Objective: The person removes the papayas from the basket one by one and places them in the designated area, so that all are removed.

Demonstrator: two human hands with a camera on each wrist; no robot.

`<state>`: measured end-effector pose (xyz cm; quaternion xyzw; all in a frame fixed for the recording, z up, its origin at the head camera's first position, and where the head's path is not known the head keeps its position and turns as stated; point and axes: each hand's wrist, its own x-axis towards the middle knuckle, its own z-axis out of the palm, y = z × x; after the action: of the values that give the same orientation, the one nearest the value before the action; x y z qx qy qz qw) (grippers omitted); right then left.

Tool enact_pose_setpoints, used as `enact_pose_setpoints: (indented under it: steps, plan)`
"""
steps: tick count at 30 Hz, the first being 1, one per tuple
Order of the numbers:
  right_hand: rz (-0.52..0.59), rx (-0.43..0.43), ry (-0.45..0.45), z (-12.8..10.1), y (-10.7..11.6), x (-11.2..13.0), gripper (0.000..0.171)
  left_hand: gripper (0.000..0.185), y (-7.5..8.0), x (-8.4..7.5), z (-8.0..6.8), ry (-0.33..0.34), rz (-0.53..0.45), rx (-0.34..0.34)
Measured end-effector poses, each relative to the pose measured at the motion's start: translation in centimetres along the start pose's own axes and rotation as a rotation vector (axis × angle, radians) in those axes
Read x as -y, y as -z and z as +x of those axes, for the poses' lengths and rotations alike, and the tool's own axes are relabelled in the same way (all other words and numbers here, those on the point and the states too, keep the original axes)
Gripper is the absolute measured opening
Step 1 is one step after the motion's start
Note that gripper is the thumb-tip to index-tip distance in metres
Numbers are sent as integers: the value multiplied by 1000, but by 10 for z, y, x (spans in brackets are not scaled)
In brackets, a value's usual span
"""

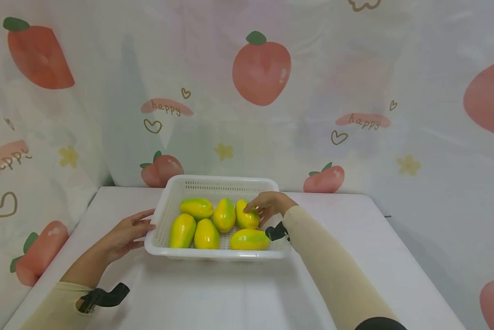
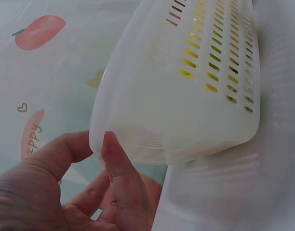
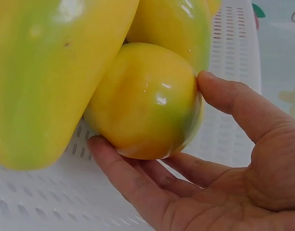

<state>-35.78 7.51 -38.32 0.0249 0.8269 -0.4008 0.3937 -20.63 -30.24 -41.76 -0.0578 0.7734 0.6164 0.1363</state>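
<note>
The mango (image 1: 247, 217) that the right hand (image 1: 270, 206) is grasping is lying in the right rear part of the white basket (image 1: 159, 229), touching the mango (image 1: 224, 214) on its left and sitting just behind the 1 lying crosswise (image 1: 249, 239) at the front right. Its long axis is running roughly front to back, tilted a little to the left at the far end. In the right wrist view the fruit (image 3: 145, 101) is sitting between the thumb (image 3: 234, 103) on its right side and the fingers (image 3: 121, 175) curling under it from below, so the hand is gripping it from the right and slightly from above. The right hand is plainly the nearer 1; its forearm is reaching in diagonally over the basket's right front corner.

The left hand (image 1: 127, 231) is lying well apart from that fruit, at the basket's left wall. The left wrist view is showing its thumb (image 2: 121, 180) pressing against the rim's corner (image 2: 138, 120) with the fingers behind, so it is holding the basket steady.

6 mangoes are lying in the basket in all, and the basket is resting on the white worktop (image 1: 230, 298), toward its far edge.
</note>
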Motion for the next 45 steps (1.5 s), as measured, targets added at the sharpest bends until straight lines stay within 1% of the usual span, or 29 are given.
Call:
enact_pose_setpoints:
  steps: [6, 10, 13, 18, 30, 37, 45]
  plan:
    - [-15, -18, 11, -1, 2, 0, 68, 78, 3, 1, -3, -3, -73, 59]
    - [4, -33, 10, -2, 2, 1, 70, 77, 3, 2, -7, 8, -117, 71]
    - [16, -40, 3, -3, 1, 0, 70, 76, 2, 3, -10, 9, -137, 70]
    - [21, -44, -6, -4, 1, 1, 67, 78, -1, 5, -13, -14, -153, 66]
    - [-7, -39, 12, -16, 4, 7, 62, 77, -2, 5, -14, -12, -176, 43]
    - [14, -47, -2, -20, 8, 9, 60, 78, -2, 7, -14, -17, -190, 50]
    - [-22, -52, 9, -29, 10, 12, 52, 78, -2, 5, -16, -21, -211, 58]
